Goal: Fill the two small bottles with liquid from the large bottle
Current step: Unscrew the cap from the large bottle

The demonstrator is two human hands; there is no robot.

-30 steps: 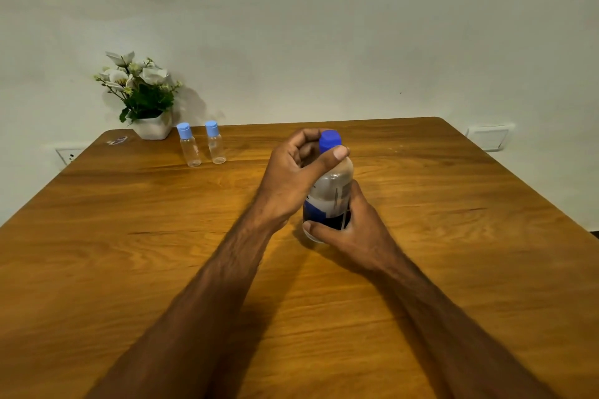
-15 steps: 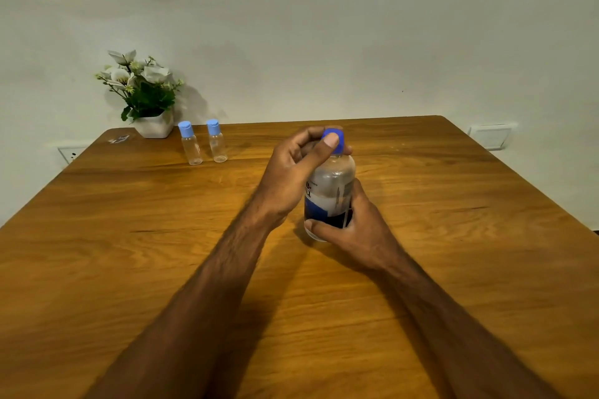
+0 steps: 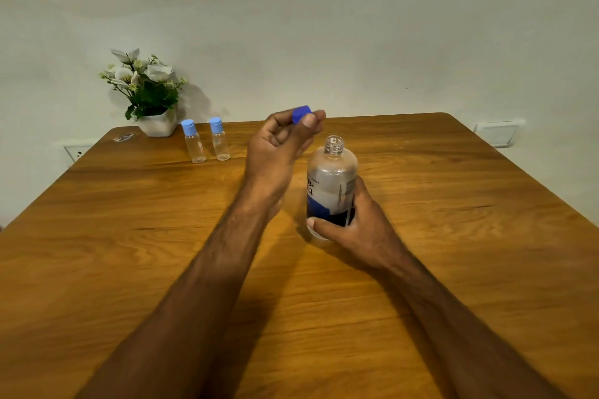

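The large clear bottle [image 3: 330, 185] with a blue label stands upright on the wooden table [image 3: 129, 236], its threaded neck uncovered. My right hand [image 3: 353, 227] grips its lower body. My left hand [image 3: 278, 142] is raised up and to the left of the neck and pinches the dark blue cap [image 3: 300, 114] between thumb and fingers. Two small clear bottles, one [image 3: 193, 146] beside the other [image 3: 220, 143], stand capped in light blue at the far left of the table.
A white pot of white flowers [image 3: 152, 97] stands at the far left corner, right behind the small bottles. A small clear scrap [image 3: 123, 138] lies left of the pot. Wall sockets [image 3: 496, 133] sit beyond the table's right and left edges.
My left hand has lifted the blue cap off the large bottle and moved it up and left, leaving the neck bare. My right hand keeps its hold on the bottle.
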